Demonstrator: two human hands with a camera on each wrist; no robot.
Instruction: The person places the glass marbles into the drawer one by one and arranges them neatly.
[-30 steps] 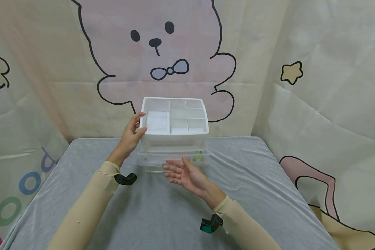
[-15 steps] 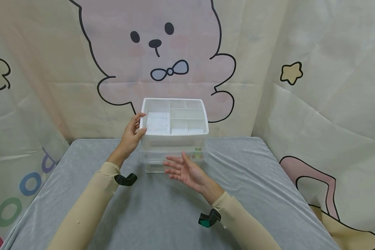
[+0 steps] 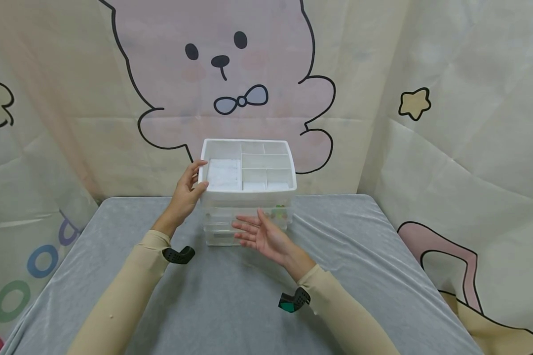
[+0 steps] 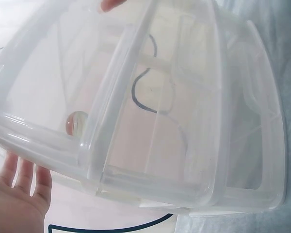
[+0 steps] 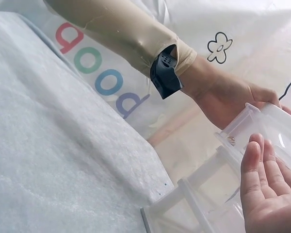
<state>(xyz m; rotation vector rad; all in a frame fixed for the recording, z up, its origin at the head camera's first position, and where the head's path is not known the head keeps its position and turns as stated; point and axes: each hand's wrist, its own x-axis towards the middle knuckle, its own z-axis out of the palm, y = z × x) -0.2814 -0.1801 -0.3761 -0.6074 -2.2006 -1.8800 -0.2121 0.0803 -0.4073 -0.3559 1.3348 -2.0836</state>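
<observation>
A clear-and-white plastic drawer organizer (image 3: 248,197) stands on the table, its white top tray (image 3: 224,172) split into compartments. My left hand (image 3: 184,195) grips the organizer's upper left side, thumb at the front corner and fingers along the side. Palm up with straight fingers, my right hand (image 3: 268,241) is at the front of a clear middle drawer (image 3: 219,219); contact is hard to tell. Through the drawer's right part shows something small and green (image 3: 279,212). In the left wrist view a small round reddish-and-pale item (image 4: 76,124) lies inside the organizer.
A grey cloth covers the table (image 3: 231,305). Behind it hangs a backdrop curtain (image 3: 360,49) with a cartoon bear, and more printed fabric closes off both sides. Each wrist wears a black camera mount (image 3: 179,254).
The middle drawer has slid inward, back into the organizer, with my right hand moving forward along with its front. My left hand has stayed in place on the organizer.
</observation>
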